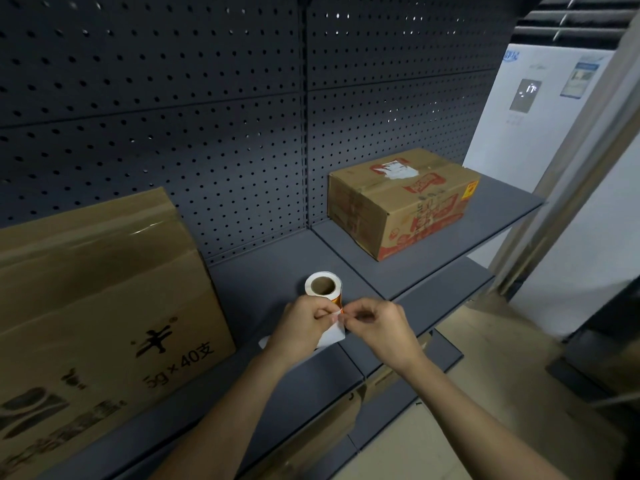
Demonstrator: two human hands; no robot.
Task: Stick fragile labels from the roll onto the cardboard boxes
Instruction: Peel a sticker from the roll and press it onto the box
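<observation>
The label roll (322,285) is stood on end just beyond the left hand (301,323), by which its loose strip (333,336) is pinched. The label (341,310) (only an orange corner shows) is nipped by the right hand (377,327), nearer the printed box (398,202).

2 hands (301,322) (375,323) pinching label (341,310) beside roll (323,285)

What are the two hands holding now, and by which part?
The left grip pinches the loose backing strip of the roll near its end; the right grip pinches the label corner there.
</observation>
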